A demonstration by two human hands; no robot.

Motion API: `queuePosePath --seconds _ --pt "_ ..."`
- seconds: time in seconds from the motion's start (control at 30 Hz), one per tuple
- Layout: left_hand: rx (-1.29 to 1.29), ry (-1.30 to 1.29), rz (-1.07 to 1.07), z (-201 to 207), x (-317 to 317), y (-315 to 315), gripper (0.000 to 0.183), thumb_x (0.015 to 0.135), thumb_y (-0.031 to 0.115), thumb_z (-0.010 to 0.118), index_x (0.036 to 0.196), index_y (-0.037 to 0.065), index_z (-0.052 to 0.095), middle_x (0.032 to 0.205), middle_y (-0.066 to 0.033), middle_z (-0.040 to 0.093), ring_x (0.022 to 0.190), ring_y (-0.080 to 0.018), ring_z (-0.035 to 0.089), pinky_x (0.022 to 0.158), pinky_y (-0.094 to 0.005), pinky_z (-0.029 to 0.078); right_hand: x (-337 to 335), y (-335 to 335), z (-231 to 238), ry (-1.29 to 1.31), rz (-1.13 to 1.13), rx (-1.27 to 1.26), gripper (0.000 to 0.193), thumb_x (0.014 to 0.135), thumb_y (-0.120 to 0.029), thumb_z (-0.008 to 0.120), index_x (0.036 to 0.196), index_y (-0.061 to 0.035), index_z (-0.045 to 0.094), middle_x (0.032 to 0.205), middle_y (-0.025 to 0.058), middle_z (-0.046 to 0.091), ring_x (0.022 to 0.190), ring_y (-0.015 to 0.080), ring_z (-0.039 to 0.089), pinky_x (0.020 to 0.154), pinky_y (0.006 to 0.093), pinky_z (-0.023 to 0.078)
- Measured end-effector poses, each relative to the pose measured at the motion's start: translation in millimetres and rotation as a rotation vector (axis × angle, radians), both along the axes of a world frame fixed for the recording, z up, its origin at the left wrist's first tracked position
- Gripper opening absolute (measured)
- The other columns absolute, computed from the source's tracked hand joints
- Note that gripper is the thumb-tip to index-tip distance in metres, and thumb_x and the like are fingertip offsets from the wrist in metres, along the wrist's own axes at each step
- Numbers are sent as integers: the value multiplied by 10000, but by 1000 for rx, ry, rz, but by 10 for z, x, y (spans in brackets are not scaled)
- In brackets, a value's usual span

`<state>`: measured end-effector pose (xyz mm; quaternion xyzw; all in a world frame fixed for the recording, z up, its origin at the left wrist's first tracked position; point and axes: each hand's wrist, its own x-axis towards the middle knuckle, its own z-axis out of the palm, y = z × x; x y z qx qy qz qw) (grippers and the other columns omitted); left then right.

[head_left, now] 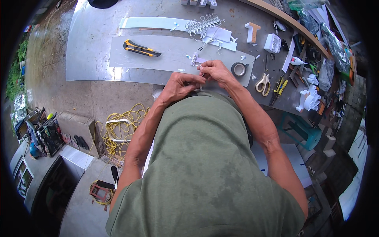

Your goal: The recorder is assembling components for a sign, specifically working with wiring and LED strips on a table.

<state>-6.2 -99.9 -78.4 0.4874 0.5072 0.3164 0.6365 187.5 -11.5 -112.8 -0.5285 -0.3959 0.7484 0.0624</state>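
Just in front of my body, at the near edge of the table, my two hands are close together with bent fingers. My right hand pinches a thin white wire between thumb and fingertips. My left hand is closed around the lower part of the wire, and its fingers partly hide what they grip. Beyond them, the wire leads to a short chain of small white LED modules on a grey sheet. A roll of dark tape lies right of my right hand.
A yellow-black utility knife lies left on the sheet. At the far side is a bundle of LED modules. Scissors, yellow-handled pliers and white block shapes crowd the right. Yellow cord coils on the floor.
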Motion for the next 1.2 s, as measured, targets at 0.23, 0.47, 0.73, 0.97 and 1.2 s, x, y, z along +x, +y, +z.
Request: queuePosePath --seconds 0.23,0.47,0.73,0.97,1.2 --pt "331 525 252 -263 -103 120 432 812 24 743 1224 143 694 1008 -58 715 658 -153 647 644 -304 538 28 -19 81 -3 -30 -59 414 934 -187 692 1253 39 553 866 98 708 713 142 641 567 292 469" --pt "520 749 -2 -388 -44 345 398 815 122 759 1200 213 714 973 -54 651 818 -263 681 710 -390 546 62 -73 135 -304 271 505 286 869 -184 719 1055 34 704 886 160 743 778 220 702 721 363 552" --pt "471 706 39 -426 -55 390 350 812 127 769 1147 227 748 953 -35 643 744 -227 658 679 -366 536 149 89 65 28 -105 -123 167 959 -156 675 919 4 651 719 11 576 566 104 564 433 251 412" --pt "359 463 320 -379 -13 296 292 847 166 780 1125 88 741 829 -35 665 615 -122 583 559 -298 482 184 46 0 208 -267 -430 160 1005 -173 642 990 -17 612 745 29 600 567 123 567 485 272 451" --pt "-575 -153 295 -174 -93 169 251 950 221 733 1078 6 733 887 -21 703 598 -41 528 481 -191 381 110 -5 -25 290 -179 -526 183 1053 -229 552 1072 -53 600 824 67 691 612 145 645 515 269 485"
